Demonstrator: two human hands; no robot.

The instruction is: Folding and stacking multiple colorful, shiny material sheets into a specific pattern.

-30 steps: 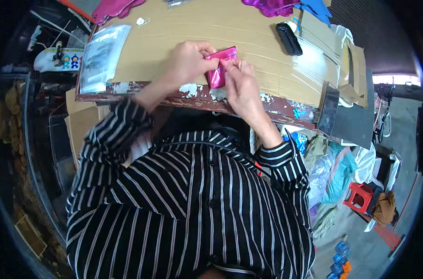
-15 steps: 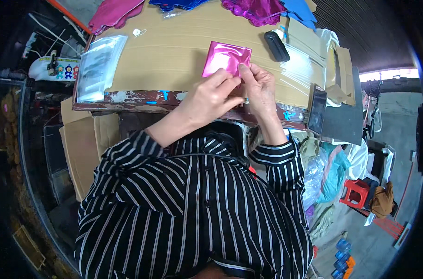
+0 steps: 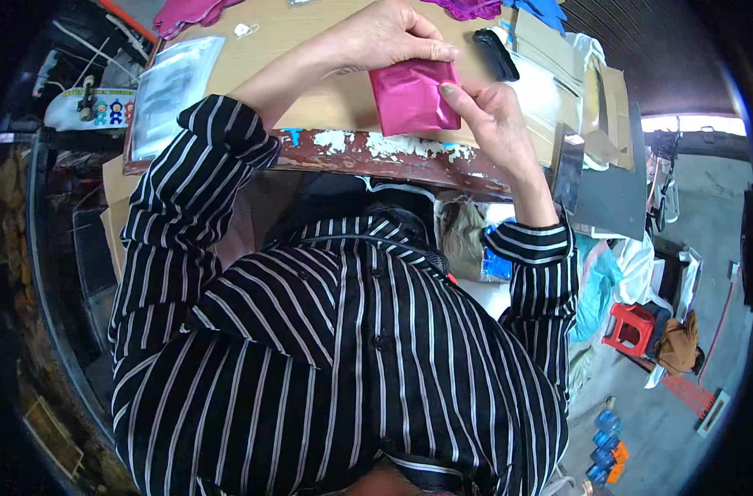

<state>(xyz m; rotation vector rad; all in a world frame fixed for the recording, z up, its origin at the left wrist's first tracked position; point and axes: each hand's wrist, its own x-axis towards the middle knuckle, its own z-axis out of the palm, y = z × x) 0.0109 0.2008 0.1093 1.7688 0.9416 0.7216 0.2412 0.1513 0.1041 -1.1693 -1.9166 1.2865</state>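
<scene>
A shiny pink square pouch [image 3: 413, 103] is held up over the near edge of the table. My left hand [image 3: 389, 37] pinches its upper edge between thumb and fingers. The right side of the pouch is gripped by my right hand [image 3: 494, 120], with the thumb lying on its front face. Whether anything is inside the pouch cannot be seen. Just beyond my right hand lies a black oblong case [image 3: 495, 54].
Cardboard [image 3: 260, 70] covers the worn table. Clear plastic bags [image 3: 174, 95] lie on its left. Pink [image 3: 196, 15], purple [image 3: 469, 8] and blue [image 3: 540, 15] pieces sit along the back. A phone [image 3: 568, 165] is at the right edge; a red stool [image 3: 629, 329] stands on the floor.
Both hands have shifted their hold: the left has moved up to the pouch's top edge, the right to its side. The pouch has turned and come nearer the table's front edge.
</scene>
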